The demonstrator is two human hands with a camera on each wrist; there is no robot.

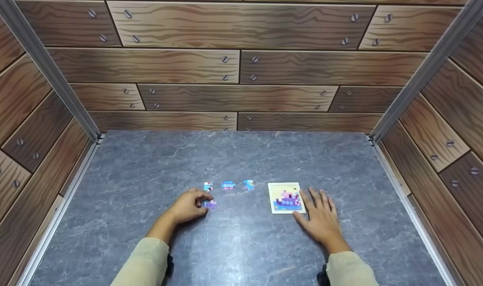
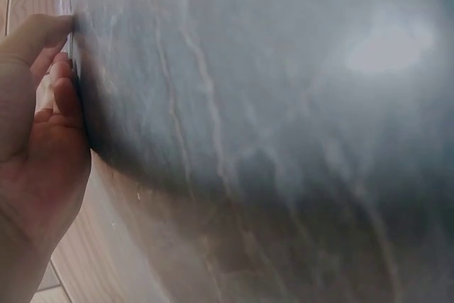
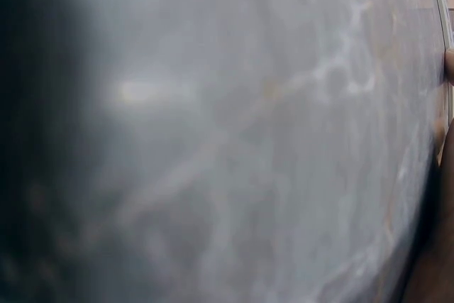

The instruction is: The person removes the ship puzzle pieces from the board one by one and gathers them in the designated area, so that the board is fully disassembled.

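"So, state of the left hand point(image 1: 187, 206)?"

"Thumb and index finger curled round the purple piece point(image 1: 210, 204), thumb toward its near edge, index finger toward its far edge. Reads as a pinch; how firm, cannot tell. Left wrist view shows the fingertips down at the counter point(image 1: 245, 159), piece not clear there."

"And the right hand point(image 1: 320, 216)?"

"Fingers spread, beside the boat card point(image 1: 287, 198), which lies just left of them. Index finger and thumb tips are at its edge; whether they press on it, cannot tell."

"Other pieces?"

"Three in a row, farther out than the left fingers: a red-and-blue piece point(image 1: 208, 186) just beyond the index finger, then a long blue piece point(image 1: 228, 185) and a light-blue piece point(image 1: 248, 184) off toward the right fingers."

"Handling notes?"

"Judgement only: the purple piece looks thin, so a light grip on opposite edges should beat pressing on top, and leaves the print readable. Turn it low, checking its colours against the card. Main risk: the index finger nudging the red-and-blue piece. Right fingers best kept off the boat."
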